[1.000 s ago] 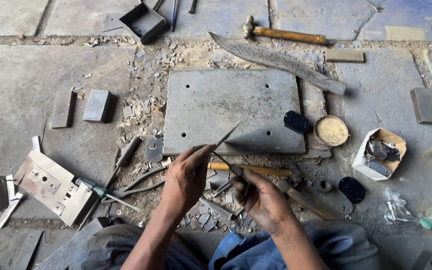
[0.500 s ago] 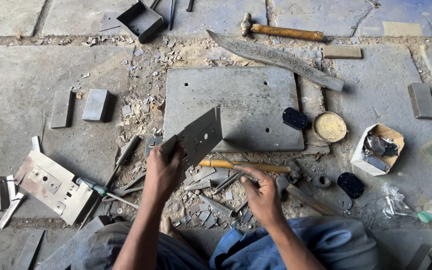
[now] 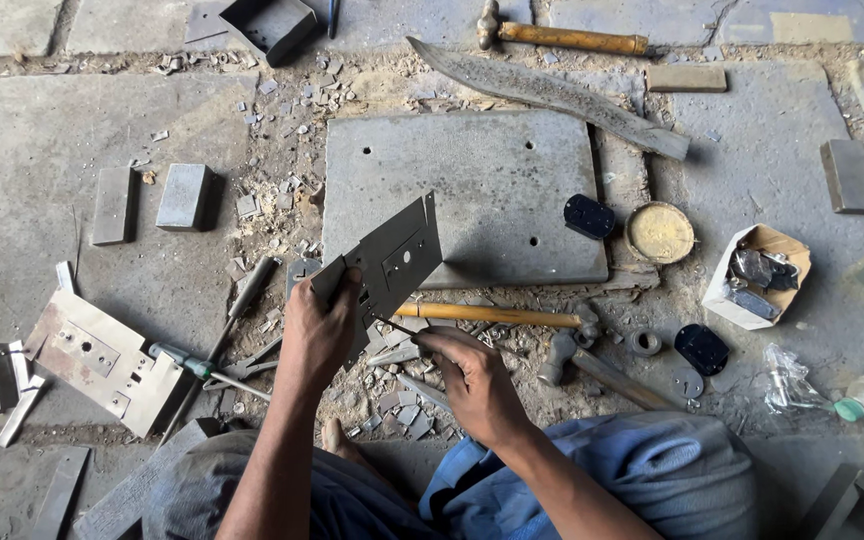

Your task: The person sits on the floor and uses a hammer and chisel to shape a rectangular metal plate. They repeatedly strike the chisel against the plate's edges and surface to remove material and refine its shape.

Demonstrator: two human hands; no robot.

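Two hands | left hand (image 3: 317, 330) grips one punched plate (image 3: 392, 262) | two hammers

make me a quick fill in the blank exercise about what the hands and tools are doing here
1. The flat grey sheet-metal piece with cut-outs is held up by the ____ hand.
2. The right hand holds a thin metal ____ against that piece.
3. The large grey steel plate on the floor has several round ____.

Missing words: left; rod; holes
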